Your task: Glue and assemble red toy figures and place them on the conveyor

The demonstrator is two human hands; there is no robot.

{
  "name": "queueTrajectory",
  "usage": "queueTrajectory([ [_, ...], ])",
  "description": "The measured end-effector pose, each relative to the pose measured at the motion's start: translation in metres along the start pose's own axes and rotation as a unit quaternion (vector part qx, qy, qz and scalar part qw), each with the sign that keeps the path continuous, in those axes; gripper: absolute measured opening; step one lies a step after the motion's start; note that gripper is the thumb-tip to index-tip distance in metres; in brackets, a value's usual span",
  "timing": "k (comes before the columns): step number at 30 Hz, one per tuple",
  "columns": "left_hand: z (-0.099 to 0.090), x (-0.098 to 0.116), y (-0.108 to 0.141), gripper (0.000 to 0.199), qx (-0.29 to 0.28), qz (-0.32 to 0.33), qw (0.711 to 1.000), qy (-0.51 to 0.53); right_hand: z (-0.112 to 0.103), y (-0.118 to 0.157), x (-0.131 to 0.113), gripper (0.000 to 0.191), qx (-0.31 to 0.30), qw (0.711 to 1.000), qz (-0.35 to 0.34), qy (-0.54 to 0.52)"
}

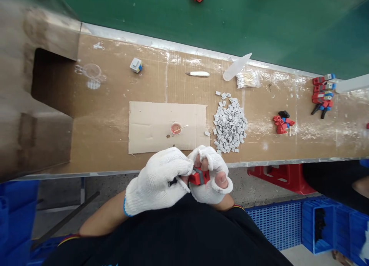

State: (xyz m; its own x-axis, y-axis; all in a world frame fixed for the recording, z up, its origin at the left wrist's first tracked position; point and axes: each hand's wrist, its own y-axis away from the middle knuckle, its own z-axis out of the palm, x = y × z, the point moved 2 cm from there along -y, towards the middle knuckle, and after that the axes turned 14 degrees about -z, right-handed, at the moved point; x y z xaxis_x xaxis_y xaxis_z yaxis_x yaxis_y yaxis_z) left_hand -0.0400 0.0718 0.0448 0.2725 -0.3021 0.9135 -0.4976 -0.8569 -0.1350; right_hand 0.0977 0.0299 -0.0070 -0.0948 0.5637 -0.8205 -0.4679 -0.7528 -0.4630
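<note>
Both hands wear white knit gloves and meet at the bench's front edge, around a red and dark grey plastic piece [199, 176]. My left hand [161, 179] pinches at the left end of the piece. Bare fingertips show through the glove of my right hand [212, 175], whose fingers curl round the right side of the same piece. Just beyond the hands, a small cup [175, 128] of reddish contents, with a cotton swab in it, stands on a flat cardboard sheet [144, 123]. A heap of small grey pieces [230, 123] lies to the right of the sheet.
A white-handled knife [198, 73], a clear plastic bottle [236, 67] and cotton swabs [248, 80] lie farther back. Red assemblies [284, 123] are at the right. A green surface [173, 16] runs behind the bench. A person's arm [360, 187] shows at the right edge.
</note>
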Motion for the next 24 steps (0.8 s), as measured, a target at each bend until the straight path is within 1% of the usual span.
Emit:
queueTrajectory([
  [4,0.0007,0.0004,0.0018,0.030,0.005,0.000,1.000,-0.017,-0.0007,0.0005,0.0005,0.046,-0.006,0.999,0.000,-0.044],
  [6,0.0015,0.0001,0.0032,0.029,0.011,0.000,1.000,-0.029,-0.0003,0.0000,0.0006,0.045,-0.006,0.999,-0.005,-0.049],
  [10,0.0050,-0.0010,0.0046,0.028,0.023,0.011,0.998,-0.054,0.0029,-0.0026,-0.0002,0.048,-0.005,0.999,-0.041,-0.014],
  [12,0.0071,-0.0021,0.0038,0.029,0.031,0.017,0.997,-0.062,0.0048,-0.0042,-0.0003,0.050,-0.012,0.999,-0.047,0.010],
  [14,0.0083,-0.0035,0.0023,0.030,0.035,0.021,0.997,-0.064,0.0056,-0.0053,-0.0002,0.053,-0.020,0.999,-0.036,0.031],
  [16,0.0083,-0.0047,0.0009,0.031,0.028,0.021,0.998,-0.051,0.0048,-0.0056,-0.0003,0.055,-0.014,0.999,-0.013,0.036],
  [20,0.0052,-0.0059,-0.0004,0.029,0.003,0.004,1.000,0.000,0.0019,-0.0054,-0.0015,0.053,0.004,0.999,0.031,-0.013],
  [22,0.0041,-0.0056,-0.0003,0.029,0.001,-0.008,1.000,0.006,0.0015,-0.0057,-0.0024,0.053,-0.002,0.999,0.032,-0.022],
  [24,0.0042,-0.0051,0.0000,0.029,0.002,-0.012,1.000,0.001,0.0020,-0.0060,-0.0024,0.055,-0.011,1.000,0.029,-0.005],
])
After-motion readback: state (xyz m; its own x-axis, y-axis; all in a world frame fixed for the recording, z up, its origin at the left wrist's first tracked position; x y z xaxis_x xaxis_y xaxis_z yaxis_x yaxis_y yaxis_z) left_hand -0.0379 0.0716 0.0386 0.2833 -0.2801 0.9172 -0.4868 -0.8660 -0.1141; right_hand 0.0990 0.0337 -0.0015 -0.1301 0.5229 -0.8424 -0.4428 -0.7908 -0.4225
